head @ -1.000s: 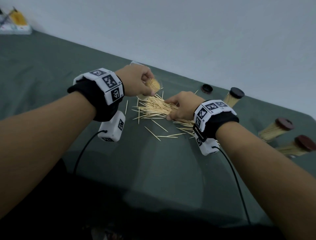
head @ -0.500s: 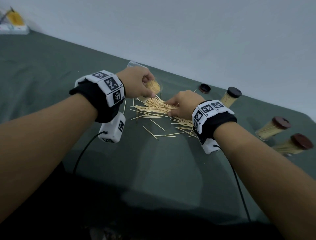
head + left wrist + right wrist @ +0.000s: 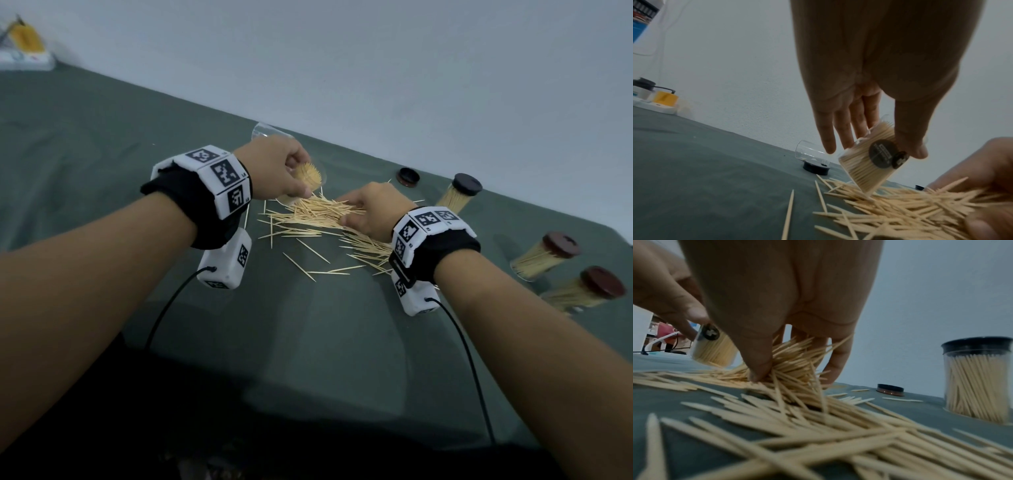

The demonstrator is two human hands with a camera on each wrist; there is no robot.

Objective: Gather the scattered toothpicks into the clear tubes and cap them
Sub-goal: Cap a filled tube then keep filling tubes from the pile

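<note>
A heap of loose toothpicks (image 3: 308, 222) lies on the green cloth between my hands. My left hand (image 3: 281, 174) grips a clear tube (image 3: 871, 160) packed with toothpicks, tilted, its open end up and its base touching the heap. My right hand (image 3: 370, 212) pinches a bunch of toothpicks (image 3: 793, 356) at the heap, thumb against fingers. An empty clear tube (image 3: 809, 151) lies on its side beyond the left hand, a black cap (image 3: 816, 168) beside it. Another loose cap (image 3: 408, 176) lies past the right hand.
Three capped, filled tubes stand or lie at the right: one upright (image 3: 457, 195), two on their sides (image 3: 544, 255) (image 3: 585, 291). White and yellow items (image 3: 24, 51) sit at the far left corner. The green cloth (image 3: 308, 325) runs to the near edge, a wall behind.
My right hand has closed on a bunch of toothpicks in the heap. The left hand with its tube has barely moved.
</note>
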